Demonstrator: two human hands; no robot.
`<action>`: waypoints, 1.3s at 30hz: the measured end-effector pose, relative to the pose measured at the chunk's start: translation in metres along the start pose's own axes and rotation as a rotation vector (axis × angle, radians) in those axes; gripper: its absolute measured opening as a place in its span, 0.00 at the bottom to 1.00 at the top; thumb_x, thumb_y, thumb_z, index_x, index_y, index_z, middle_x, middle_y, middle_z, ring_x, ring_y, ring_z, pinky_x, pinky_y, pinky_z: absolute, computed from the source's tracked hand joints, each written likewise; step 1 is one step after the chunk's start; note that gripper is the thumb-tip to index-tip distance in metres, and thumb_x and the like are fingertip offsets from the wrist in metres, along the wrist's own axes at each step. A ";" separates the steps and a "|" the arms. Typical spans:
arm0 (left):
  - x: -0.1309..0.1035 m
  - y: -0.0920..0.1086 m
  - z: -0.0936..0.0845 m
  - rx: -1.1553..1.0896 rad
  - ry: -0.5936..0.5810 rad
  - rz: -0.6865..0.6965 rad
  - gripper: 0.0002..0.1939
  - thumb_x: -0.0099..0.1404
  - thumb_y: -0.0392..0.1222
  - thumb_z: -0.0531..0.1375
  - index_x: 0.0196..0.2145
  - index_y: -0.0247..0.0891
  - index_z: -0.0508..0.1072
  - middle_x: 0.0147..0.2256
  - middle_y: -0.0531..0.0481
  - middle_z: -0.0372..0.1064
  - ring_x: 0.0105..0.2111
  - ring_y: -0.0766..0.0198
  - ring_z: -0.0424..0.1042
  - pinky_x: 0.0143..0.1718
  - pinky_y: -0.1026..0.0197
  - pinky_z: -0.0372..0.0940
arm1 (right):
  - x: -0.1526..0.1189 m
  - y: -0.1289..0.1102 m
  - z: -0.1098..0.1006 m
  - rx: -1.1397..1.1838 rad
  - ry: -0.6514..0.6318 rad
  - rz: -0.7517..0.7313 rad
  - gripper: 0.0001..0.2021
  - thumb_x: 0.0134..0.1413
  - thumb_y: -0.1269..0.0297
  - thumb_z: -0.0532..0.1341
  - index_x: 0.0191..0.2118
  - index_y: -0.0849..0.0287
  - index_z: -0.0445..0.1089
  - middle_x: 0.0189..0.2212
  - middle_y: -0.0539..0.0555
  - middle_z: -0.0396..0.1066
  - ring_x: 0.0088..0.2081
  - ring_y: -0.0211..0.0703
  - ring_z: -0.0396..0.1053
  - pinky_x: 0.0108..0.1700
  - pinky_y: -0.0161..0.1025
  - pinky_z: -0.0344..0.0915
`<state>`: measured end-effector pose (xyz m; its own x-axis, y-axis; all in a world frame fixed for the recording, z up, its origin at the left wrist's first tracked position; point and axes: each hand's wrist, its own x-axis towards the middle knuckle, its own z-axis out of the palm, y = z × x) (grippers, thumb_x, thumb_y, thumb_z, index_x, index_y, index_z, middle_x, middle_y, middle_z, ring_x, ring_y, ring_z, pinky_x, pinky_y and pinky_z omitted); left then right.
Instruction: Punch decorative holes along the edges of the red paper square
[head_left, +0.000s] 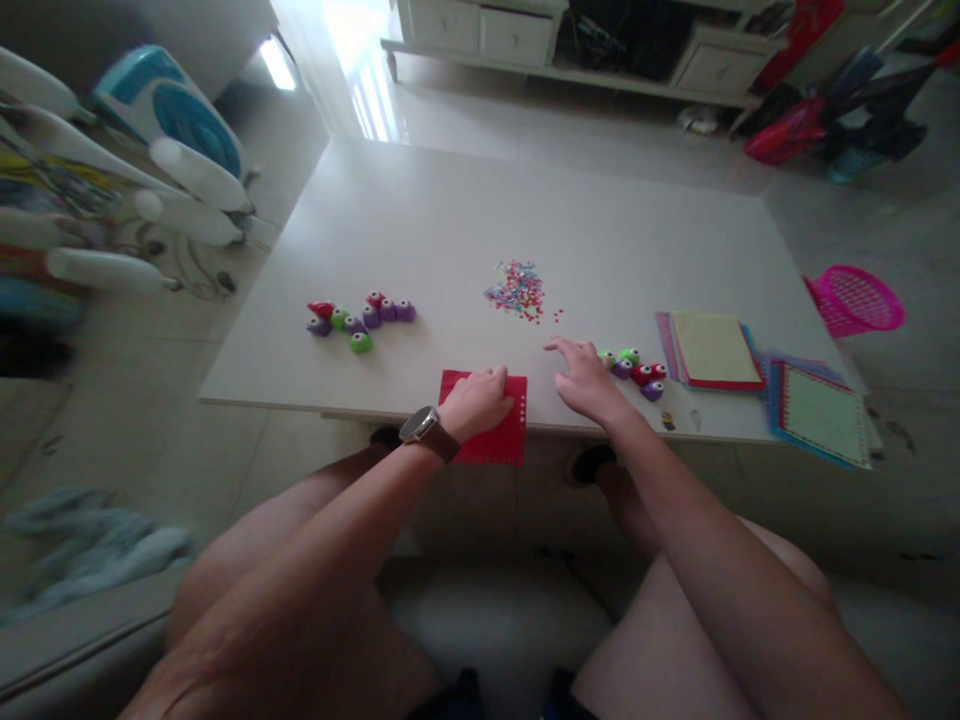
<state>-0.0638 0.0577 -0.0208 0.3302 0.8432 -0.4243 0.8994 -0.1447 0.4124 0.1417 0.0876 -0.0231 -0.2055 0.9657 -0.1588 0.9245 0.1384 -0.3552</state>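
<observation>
A red sheet (491,440) lies at the table's near edge and hangs partly over it, with small pale dots along its right side. My left hand (477,402), with a watch at the wrist, rests on the sheet, its fingers curled; whether anything is between them is hidden. To the right of the sheet, my right hand (581,375) is over the table with its index finger stretched toward a few loose red bits (558,315). A pile of small colourful bits (517,292) lies beyond both hands.
Purple, green and red eyed pieces stand in a left group (371,317) and a right group (641,373). Stacked coloured sheets (716,350) and bordered sheets (821,415) lie on the white table (442,210) at right. A pink basket (859,300) is beyond the right edge.
</observation>
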 end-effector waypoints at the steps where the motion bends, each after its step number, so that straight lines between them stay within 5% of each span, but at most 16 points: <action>1: -0.002 0.002 -0.001 0.008 0.000 -0.001 0.13 0.75 0.41 0.54 0.54 0.36 0.70 0.53 0.35 0.76 0.53 0.48 0.77 0.51 0.51 0.70 | 0.000 0.001 0.000 -0.002 0.016 0.005 0.29 0.55 0.75 0.57 0.62 0.54 0.73 0.64 0.62 0.73 0.65 0.64 0.64 0.62 0.60 0.64; 7: -0.030 0.024 0.001 0.150 0.074 0.014 0.17 0.78 0.40 0.52 0.59 0.35 0.71 0.60 0.31 0.68 0.60 0.43 0.69 0.54 0.47 0.71 | -0.002 -0.001 -0.001 -0.058 -0.009 -0.037 0.20 0.59 0.72 0.58 0.54 0.55 0.77 0.59 0.62 0.76 0.62 0.63 0.67 0.60 0.58 0.63; 12: -0.046 0.037 0.010 0.174 0.005 -0.018 0.25 0.77 0.43 0.56 0.68 0.37 0.66 0.68 0.30 0.61 0.64 0.41 0.63 0.53 0.45 0.72 | -0.005 -0.009 0.002 -0.083 -0.050 -0.103 0.16 0.62 0.70 0.58 0.52 0.55 0.77 0.57 0.61 0.78 0.61 0.60 0.68 0.59 0.55 0.62; 22: -0.028 0.006 -0.009 0.158 0.090 -0.190 0.32 0.77 0.43 0.54 0.74 0.32 0.60 0.74 0.25 0.53 0.72 0.36 0.56 0.61 0.39 0.68 | -0.009 -0.030 0.008 -0.060 -0.025 -0.181 0.14 0.63 0.69 0.58 0.51 0.54 0.77 0.57 0.61 0.78 0.62 0.60 0.69 0.59 0.58 0.63; 30: -0.050 0.014 -0.018 0.109 0.115 -0.047 0.32 0.75 0.49 0.59 0.71 0.33 0.65 0.74 0.26 0.55 0.72 0.33 0.57 0.63 0.39 0.66 | -0.020 -0.056 0.014 0.280 0.108 -0.170 0.08 0.60 0.67 0.59 0.41 0.52 0.75 0.45 0.59 0.81 0.51 0.55 0.76 0.58 0.55 0.69; 34: -0.059 0.010 -0.035 0.084 0.097 -0.032 0.25 0.75 0.43 0.58 0.65 0.31 0.73 0.67 0.24 0.65 0.67 0.35 0.65 0.58 0.41 0.70 | 0.013 -0.080 0.002 0.380 0.173 -0.126 0.09 0.58 0.70 0.56 0.39 0.55 0.74 0.41 0.57 0.81 0.46 0.51 0.78 0.52 0.48 0.72; 39: -0.068 -0.017 -0.066 0.086 0.032 -0.037 0.20 0.75 0.32 0.51 0.52 0.29 0.82 0.56 0.25 0.76 0.59 0.40 0.74 0.54 0.46 0.73 | 0.092 -0.131 -0.008 0.301 0.070 -0.174 0.13 0.59 0.76 0.55 0.43 0.61 0.76 0.46 0.60 0.81 0.47 0.46 0.78 0.53 0.42 0.72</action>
<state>-0.1202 0.0369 0.0547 0.2886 0.8648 -0.4110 0.9325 -0.1564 0.3257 0.0041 0.1598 0.0162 -0.3193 0.9476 -0.0120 0.7395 0.2412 -0.6284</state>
